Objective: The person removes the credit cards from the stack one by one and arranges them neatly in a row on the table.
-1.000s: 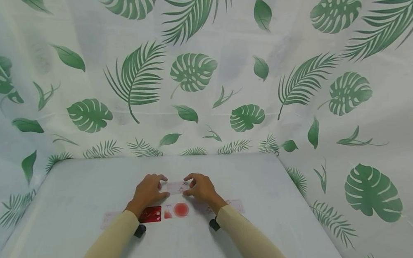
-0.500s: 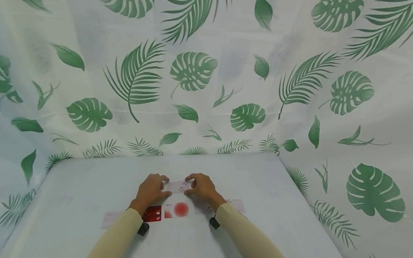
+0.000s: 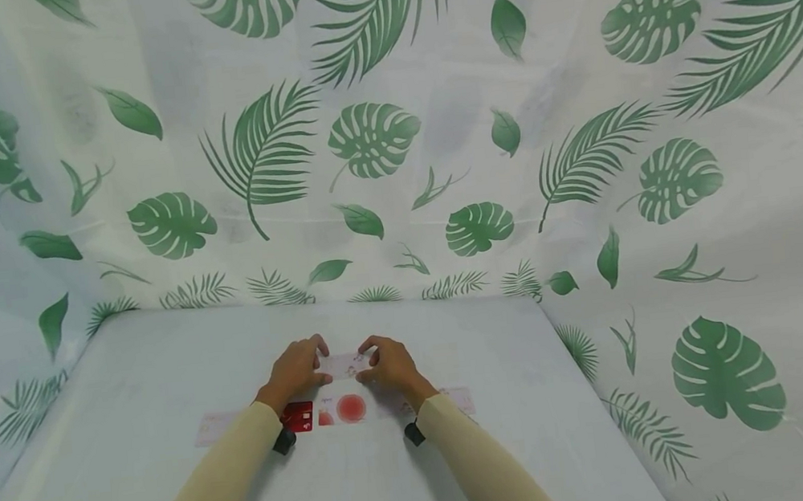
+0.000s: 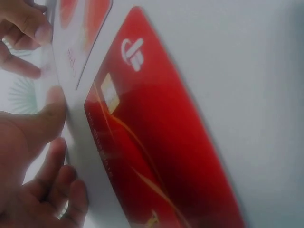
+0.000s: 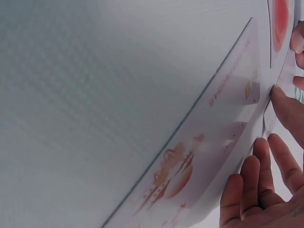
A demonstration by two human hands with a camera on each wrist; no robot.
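Observation:
A pale pink printed card [image 3: 343, 366] lies at the middle of the white table, between both hands. My left hand [image 3: 295, 371] pinches its left end, thumb at the near edge and index finger at the far edge. At the right end, my right hand [image 3: 389, 364] grips it the same way between thumb and index finger. A red bank card [image 4: 147, 128] with a gold chip lies below the left hand. Beside it is a card with a red circle [image 3: 351, 409]. Another pale card with a reddish building print [image 5: 190, 156] lies under the right wrist, partly hidden in the head view.
One more pale pink card [image 3: 214, 427] lies at the left end of the row, partly covered by the left forearm. The white table [image 3: 366, 488] meets a leaf-printed curtain [image 3: 385, 228] at its back and sides. Each wrist wears a black camera [image 3: 415, 433].
My left wrist and forearm have shifted slightly right, and the left index finger stands more upright. The right hand stays nearly still, and the row of cards has not moved.

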